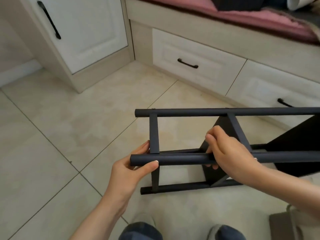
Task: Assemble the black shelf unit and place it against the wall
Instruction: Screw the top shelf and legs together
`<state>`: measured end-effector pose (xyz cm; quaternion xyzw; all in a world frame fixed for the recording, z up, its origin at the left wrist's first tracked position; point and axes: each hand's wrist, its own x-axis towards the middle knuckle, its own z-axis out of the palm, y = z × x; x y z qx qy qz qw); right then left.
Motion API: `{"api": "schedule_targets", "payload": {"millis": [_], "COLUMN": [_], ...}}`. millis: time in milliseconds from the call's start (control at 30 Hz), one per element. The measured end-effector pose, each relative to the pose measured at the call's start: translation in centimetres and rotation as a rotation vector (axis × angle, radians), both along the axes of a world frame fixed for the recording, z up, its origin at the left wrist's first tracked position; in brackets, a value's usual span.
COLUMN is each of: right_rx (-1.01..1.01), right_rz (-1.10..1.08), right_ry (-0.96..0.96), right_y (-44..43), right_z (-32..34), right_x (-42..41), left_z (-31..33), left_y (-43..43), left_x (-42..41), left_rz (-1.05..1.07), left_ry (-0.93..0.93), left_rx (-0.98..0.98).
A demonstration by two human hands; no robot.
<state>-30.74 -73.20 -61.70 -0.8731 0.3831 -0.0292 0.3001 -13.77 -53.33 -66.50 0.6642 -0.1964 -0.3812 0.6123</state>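
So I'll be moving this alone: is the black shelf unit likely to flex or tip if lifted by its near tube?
Probably stiff: flat crossbars tie the tubes of the shelf unit together. Likely light: the left hand and right hand grip just its near tube. It may sag rightward, where the dark panels sit.

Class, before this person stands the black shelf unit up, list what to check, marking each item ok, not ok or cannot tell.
1. Left hand grips the near tube: ok.
2. Right hand grips the same tube: ok.
3. Shelf unit upright: not ok, it lies sideways on the tiled floor.
4. Crossbar joints tight: cannot tell.
5. Shelf panel seated firmly: cannot tell.
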Motion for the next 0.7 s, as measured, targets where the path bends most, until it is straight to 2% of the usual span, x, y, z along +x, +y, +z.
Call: {"api": "schedule_targets", "payload": {"millis": [133,267,367,467,600,700], "right_rx": [0.050,-0.011,-0.029,-0.019,-0.010,0.014], "right_rz": [0.056,0.171,0.202,0.236,0.307,0.376], "right_ry": [-0.100,-0.222,-0.285,-0.347,-0.321,-0.231], "right_y": [-0.4,-0.6,-1.3,-2.0,-2.4,-2.1], "right_z": [0.7,1.8,1.9,1.5,0.7,0.1], "right_x": [1.4,5.1,8.4,11.0,13.7,15.7], "left_z": [1.5,3.5,4.8,5.4,5.6,5.2], "left_y": [0.5,0.3,-0.2,-1.1,-1.5,-1.5], "left_x": [1.2,2.6,3.0,2.8,2.8,2.8], "left_rz": [-0.055,-0.269,-0.461,-0.569,-0.618,-0.612], "left_ry": [-0.266,-0.532,-0.844,-1.100,-1.101,-1.101], "left_rx": [0.148,0.378,0.579,0.596,0.598,0.570]}}
